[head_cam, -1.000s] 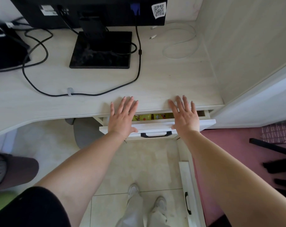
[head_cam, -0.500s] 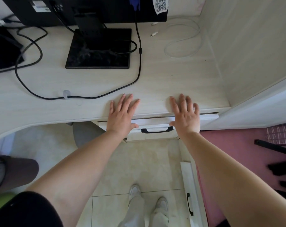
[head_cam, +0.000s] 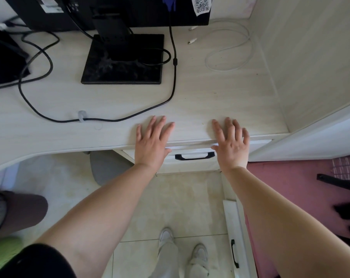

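White wooden drawer [head_cam: 190, 167] with a black handle [head_cam: 194, 156] sits just under the front edge of the pale wooden desk [head_cam: 110, 105]. It looks almost all the way in. Only a thin strip of its top shows, and nothing inside can be seen.

The left hand [head_cam: 151, 145] is flat and wide, with its fingers spread out. Its palm is against the front of the drawer, to the left of the handle, and its fingers [head_cam: 162, 125] lie over the desk edge. The right hand [head_cam: 231, 146] is flat and wide too. It presses the front on the other side of the handle. Neither hand holds anything, and the handle between them is bare.

So I think the closing job is nearly done. What may be left is one last small push, and then both hands can lift away. I cannot tell if a tiny gap is there.

Lower down on the right, another white drawer front [head_cam: 230, 223] sticks out over the floor. It may need closing too.

On the desk are a black square monitor stand [head_cam: 122, 65], a long black cable [head_cam: 173, 81] and a thin white cable [head_cam: 228, 57].
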